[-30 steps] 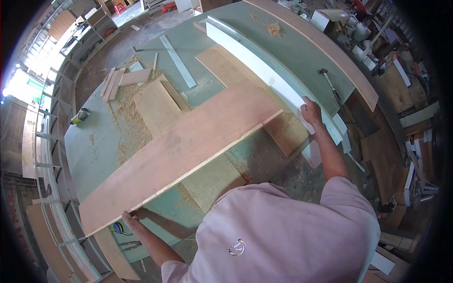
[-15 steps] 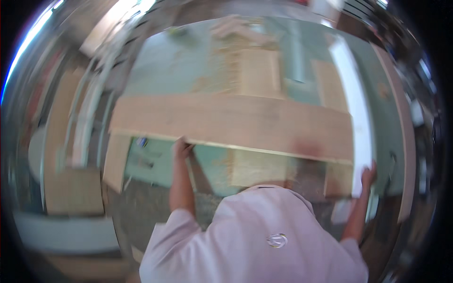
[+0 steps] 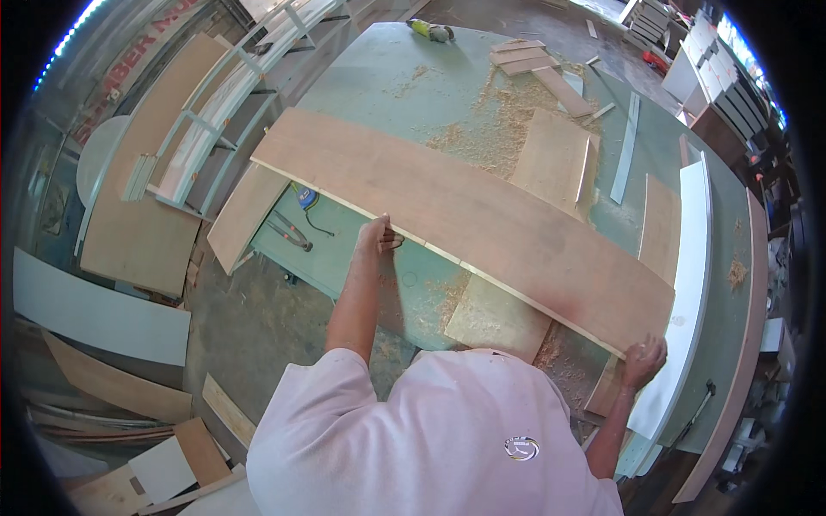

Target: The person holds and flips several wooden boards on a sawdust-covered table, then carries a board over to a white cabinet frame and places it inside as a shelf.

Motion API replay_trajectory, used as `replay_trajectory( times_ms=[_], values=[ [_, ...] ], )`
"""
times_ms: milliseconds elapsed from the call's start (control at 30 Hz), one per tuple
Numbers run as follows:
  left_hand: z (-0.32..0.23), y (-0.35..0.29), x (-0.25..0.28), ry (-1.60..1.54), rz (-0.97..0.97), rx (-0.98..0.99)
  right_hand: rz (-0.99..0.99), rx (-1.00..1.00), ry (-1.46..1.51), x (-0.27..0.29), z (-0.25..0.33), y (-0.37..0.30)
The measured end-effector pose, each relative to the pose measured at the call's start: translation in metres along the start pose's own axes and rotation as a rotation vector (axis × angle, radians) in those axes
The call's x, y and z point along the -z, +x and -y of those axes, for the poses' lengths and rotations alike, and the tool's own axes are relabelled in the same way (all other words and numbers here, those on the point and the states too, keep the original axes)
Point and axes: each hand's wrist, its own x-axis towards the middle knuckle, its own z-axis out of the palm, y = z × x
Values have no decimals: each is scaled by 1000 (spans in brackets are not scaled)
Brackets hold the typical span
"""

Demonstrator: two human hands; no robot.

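Centrally, the board [image 3: 465, 211] lies aslant over the green surface [image 3: 370, 73], its pale edge toward the person and its far-right end beside the white strip [image 3: 693, 232]. The left hand [image 3: 379, 234] is closed on the near edge, left of the middle, with its fingers curled in at the board's underside; the right hand [image 3: 644, 361] is wrapped about the near-right corner, its fingers bent and little gap visible. The wide spacing of the two grips presumably steadies a long, flat piece against tipping or swinging. Beneath the board, a plywood sheet [image 3: 499, 316] shows on both sides and a narrow panel [image 3: 247, 217] projects at the left; both may serve as supports, though whether the board bears on them or is held just clear cannot be told. The tape measure [image 3: 306, 199] and pliers [image 3: 295, 236] lie near the left hand, beyond the near edge's overhang, perhaps for easy reach. The hammer [image 3: 697, 411] lies to the right of the white strip. Shavings [image 3: 486, 133], offcuts [image 3: 523, 58] and a green power tool [image 3: 430, 32] occupy the far side.
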Motion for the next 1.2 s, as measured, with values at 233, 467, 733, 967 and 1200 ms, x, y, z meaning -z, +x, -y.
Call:
replay_trajectory(
  times_ms=[233,467,733,967,1200],
  values=[
    [9,85,74,-130,198,-224,-25,-245,18,-80,-8,-33],
    [-6,105,58,-111,297,-39,77,-336,-122,-46,25,-29],
    [-7,90,75,-65,224,57,90,-339,-190,-47,24,-22],
    [13,75,62,-6,199,-30,131,-326,-226,-44,6,-18],
    [16,77,61,115,180,-38,159,-298,-197,-43,-6,-4]
  ],
)
